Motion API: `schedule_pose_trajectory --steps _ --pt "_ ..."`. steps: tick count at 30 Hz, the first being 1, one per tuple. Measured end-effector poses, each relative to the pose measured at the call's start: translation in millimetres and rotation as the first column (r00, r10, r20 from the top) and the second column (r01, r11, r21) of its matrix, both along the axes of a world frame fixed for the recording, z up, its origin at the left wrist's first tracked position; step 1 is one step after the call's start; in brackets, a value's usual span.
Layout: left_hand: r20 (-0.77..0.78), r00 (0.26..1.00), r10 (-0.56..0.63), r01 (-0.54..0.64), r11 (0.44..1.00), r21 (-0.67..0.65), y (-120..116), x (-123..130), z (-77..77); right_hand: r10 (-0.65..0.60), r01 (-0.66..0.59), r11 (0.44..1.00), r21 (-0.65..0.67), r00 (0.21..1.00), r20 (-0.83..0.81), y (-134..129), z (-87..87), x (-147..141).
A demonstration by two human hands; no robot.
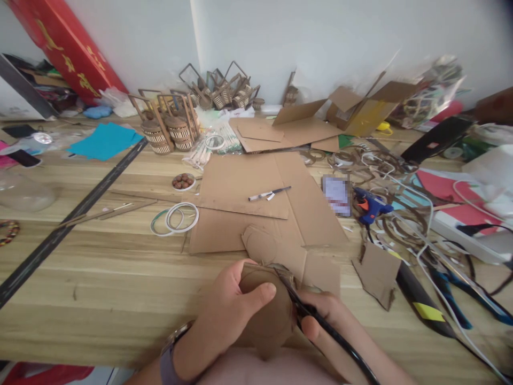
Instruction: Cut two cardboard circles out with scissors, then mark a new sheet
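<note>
- Our left hand (226, 302) pinches cardboard (272, 322)
- Our right hand (327, 305) grips the black tool (336, 337) at its three o'clock
- We should turn the cardboard slowly

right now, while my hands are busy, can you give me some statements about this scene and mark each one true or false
1. The left hand holds a cardboard piece. True.
2. The right hand grips the blue glue gun. False: it holds a black-handled tool; the glue gun lies on the table.
3. A pen lies on the large cardboard sheet. True.
4. The bright blue sheets are to the right of the pen. False: they are to the left of it.
5. The brown balls are to the left of the large cardboard sheet. True.
</note>
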State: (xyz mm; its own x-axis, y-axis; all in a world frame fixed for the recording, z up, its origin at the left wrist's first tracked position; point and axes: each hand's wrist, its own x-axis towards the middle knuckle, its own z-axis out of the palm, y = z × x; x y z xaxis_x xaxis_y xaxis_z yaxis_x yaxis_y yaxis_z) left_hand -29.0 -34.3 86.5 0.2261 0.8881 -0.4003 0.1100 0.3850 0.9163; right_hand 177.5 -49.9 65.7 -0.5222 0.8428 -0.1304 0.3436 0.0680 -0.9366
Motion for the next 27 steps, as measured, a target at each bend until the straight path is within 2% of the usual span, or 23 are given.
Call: schedule_pose_trajectory --steps 3,13,27 --pt "0.009 1.0 -0.005 0.005 1.0 0.011 0 0 0.5 -0.002 0.002 1.0 -0.014 1.0 0.012 0 1.4 0" --pt "-0.007 0.999 -0.047 0.047 0.996 0.069 3 -2 -1.0 -0.005 0.009 0.999 -0.045 0.996 0.094 6 23.8 -4" --pt "-0.035 0.999 -0.033 0.035 0.997 0.064 2 -2 -0.2 -0.012 0.02 0.997 -0.079 0.995 0.104 8 24.3 -5"
